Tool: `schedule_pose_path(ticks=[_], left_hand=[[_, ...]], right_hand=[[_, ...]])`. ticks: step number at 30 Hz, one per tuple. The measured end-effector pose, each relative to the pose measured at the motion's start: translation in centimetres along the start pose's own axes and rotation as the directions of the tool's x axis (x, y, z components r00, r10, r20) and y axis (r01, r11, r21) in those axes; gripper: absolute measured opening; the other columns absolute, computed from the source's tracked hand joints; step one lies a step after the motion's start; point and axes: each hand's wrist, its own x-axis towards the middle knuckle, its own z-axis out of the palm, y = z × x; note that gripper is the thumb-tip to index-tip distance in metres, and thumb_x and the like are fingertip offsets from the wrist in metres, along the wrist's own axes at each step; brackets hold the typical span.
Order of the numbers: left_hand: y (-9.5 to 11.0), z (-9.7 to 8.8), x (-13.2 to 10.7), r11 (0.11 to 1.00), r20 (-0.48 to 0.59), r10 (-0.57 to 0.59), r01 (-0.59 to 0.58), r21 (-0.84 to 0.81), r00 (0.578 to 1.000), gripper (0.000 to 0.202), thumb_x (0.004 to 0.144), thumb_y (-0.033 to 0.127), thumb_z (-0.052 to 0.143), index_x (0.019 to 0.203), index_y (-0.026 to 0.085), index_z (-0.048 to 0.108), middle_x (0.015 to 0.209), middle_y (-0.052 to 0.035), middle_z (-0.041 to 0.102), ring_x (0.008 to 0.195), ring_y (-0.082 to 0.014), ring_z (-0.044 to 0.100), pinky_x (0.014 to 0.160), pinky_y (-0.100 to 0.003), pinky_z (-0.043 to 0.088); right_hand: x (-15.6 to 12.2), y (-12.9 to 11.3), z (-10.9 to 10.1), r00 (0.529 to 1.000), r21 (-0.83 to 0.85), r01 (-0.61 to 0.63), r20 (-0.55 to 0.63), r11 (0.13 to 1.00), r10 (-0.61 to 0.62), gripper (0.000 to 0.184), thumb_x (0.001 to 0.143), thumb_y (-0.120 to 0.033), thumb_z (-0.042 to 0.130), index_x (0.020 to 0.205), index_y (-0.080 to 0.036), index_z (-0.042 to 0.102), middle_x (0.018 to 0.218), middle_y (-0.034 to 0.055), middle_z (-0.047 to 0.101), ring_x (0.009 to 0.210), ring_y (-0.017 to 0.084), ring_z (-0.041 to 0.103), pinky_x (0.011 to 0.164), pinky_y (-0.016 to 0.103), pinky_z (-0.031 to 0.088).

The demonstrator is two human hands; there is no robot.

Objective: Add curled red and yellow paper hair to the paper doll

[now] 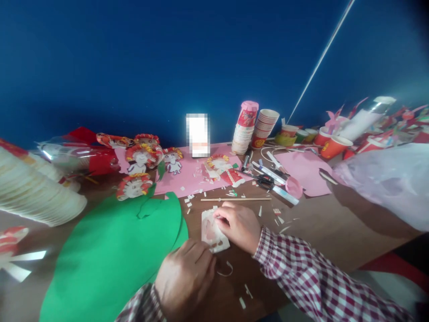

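A small white sheet (219,243) with pinkish and brown patches lies on the brown table in front of me. My left hand (187,275) is closed at its lower left edge, the back of the hand up and the fingertips mostly hidden. Over the sheet's upper right part, my right hand (240,226) is closed in a pinch. Whatever sits between those fingertips is too small to make out. Just beyond the sheet lies a thin wooden stick (236,199). White paper scraps (190,197) are scattered around, and a thin curled strip (228,269) lies below the sheet.
Green paper (114,255) covers the left side, near stacked paper cups (43,192). Behind are pink sheets (187,179), paper figures (137,165), black scissors (264,181) and more cup stacks (243,129). A whitish plastic bag (392,179) sits right; a blue wall (134,58) closes the back.
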Motion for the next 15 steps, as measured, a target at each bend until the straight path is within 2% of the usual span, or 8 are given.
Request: schedule_pose_path(ticks=[4, 9, 15], left_hand=[[0.05, -0.08, 0.04, 1.000, 0.001, -0.011, 0.011, 0.020, 1.000, 0.014, 0.080, 0.021, 0.043, 0.073, 0.019, 0.055, 0.069, -0.0033, 0.055, 0.066, -0.0152, 0.050, 0.056, -0.026, 0.043], [0.08, -0.05, 0.08, 1.000, -0.030, -0.015, 0.015, 0.017, 0.999, 0.014, 0.079, 0.021, 0.044, 0.087, 0.019, 0.056, 0.073, -0.0039, 0.057, 0.068, -0.0158, 0.051, 0.058, -0.027, 0.044], [0.13, 0.04, 0.15, 0.999, 0.010, -0.017, 0.017, 0.043, 1.000, 0.014, 0.078, 0.021, 0.045, 0.085, 0.019, 0.057, 0.074, -0.0037, 0.057, 0.069, -0.0162, 0.051, 0.057, -0.027, 0.044]], right_hand=[[0.01, 0.01, 0.03, 1.000, 0.003, -0.004, 0.008, 1.000, 0.004, 0.013, 0.077, -0.018, 0.050, 0.081, -0.024, 0.061, 0.079, -0.0021, 0.056, 0.068, 0.009, 0.052, 0.060, 0.019, 0.032], [-0.05, -0.03, 0.11, 1.000, -0.011, -0.012, 0.006, 1.000, 0.012, 0.014, 0.078, -0.019, 0.050, 0.082, -0.025, 0.061, 0.080, -0.0017, 0.057, 0.068, 0.009, 0.052, 0.059, 0.020, 0.032], [-0.17, -0.15, 0.03, 1.000, -0.021, -0.001, 0.002, 1.000, 0.001, 0.013, 0.079, -0.020, 0.048, 0.080, -0.024, 0.060, 0.079, -0.0010, 0.056, 0.068, 0.010, 0.051, 0.058, 0.020, 0.031]])
